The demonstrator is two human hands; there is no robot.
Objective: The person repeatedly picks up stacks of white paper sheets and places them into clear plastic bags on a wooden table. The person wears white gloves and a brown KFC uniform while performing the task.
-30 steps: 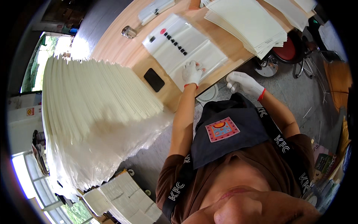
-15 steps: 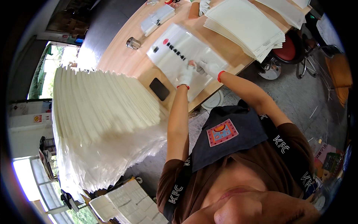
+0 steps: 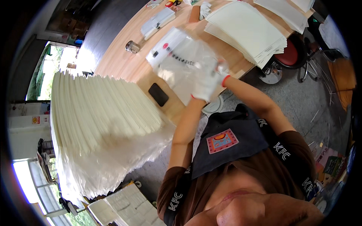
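1. The left hand [image 3: 203,86], in a white glove with a red cuff, is at the near edge of the wooden worktop [image 3: 117,62], against the near part of a clear plastic bag [image 3: 174,71].
2. The right hand [image 3: 221,70], gloved alike, is just right of it and slightly farther off, over the bag's right side.
3. Blur covers both hands; whether the fingers of either grip are together, apart or clamped on the film, I cannot tell.
4. The bag lies across the middle of the worktop, its near part wrinkled, its far end bearing a red round mark and dark print.
5. A dark phone [image 3: 158,94] lies left of the bag; a shiny metal container [image 3: 132,47] stands farther off on the left.
6. Far right of the bag is a fanned pile of white sheets [image 3: 247,32].
7. Near left rises a tall off-white stack [image 3: 102,109], partly wrapped in clear plastic.
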